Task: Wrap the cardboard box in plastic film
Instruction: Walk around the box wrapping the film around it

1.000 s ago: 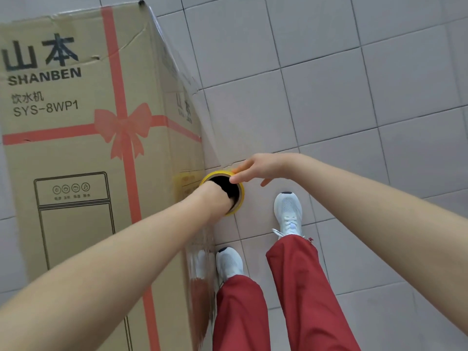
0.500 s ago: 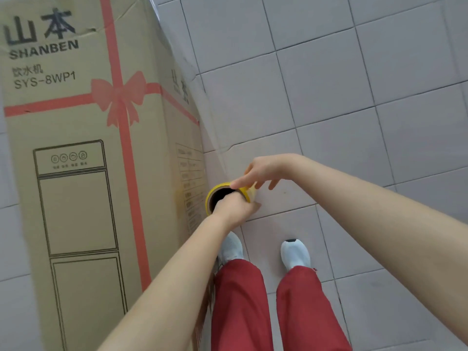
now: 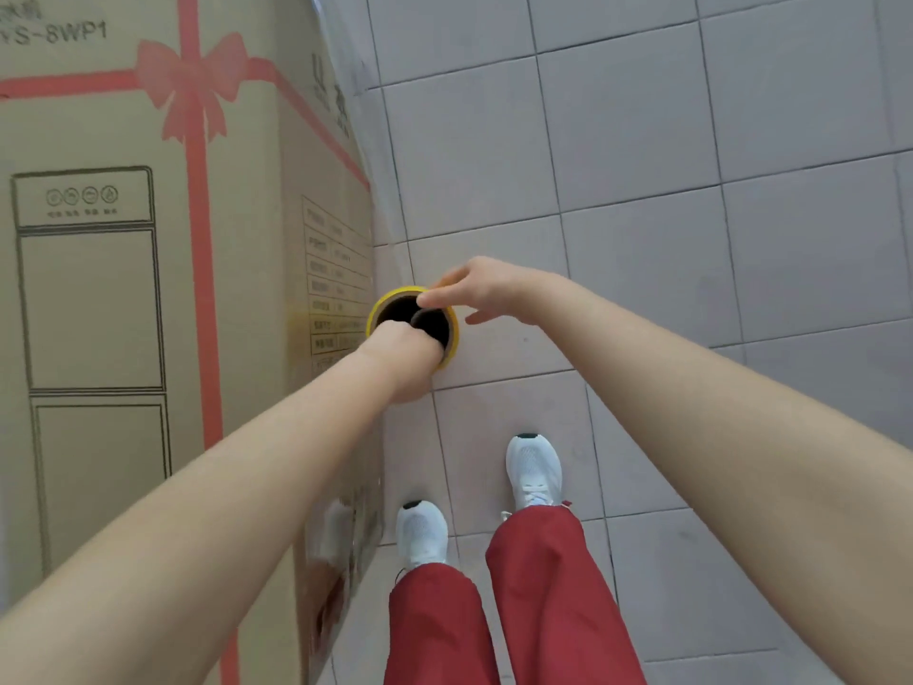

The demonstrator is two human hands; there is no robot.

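Note:
A tall cardboard box (image 3: 123, 299) with a red printed ribbon and bow stands on the left. Clear plastic film (image 3: 383, 190) stretches from its right side down to a roll with a yellow-rimmed core (image 3: 378, 309), held upright beside the box. My left hand (image 3: 402, 351) reaches into the top of the core, its fingers hidden inside. My right hand (image 3: 477, 291) pinches the far rim of the core with thumb and fingertips. The roll's lower part is hidden behind my left hand.
Grey floor tiles (image 3: 642, 190) spread out to the right of the box. My two feet in white shoes (image 3: 533, 469) and red trousers (image 3: 543, 610) stand close to the box's near right corner.
The view has dropped lower along the box. Both hands with the roll have moved down beside the box's right face, and my feet have shifted.

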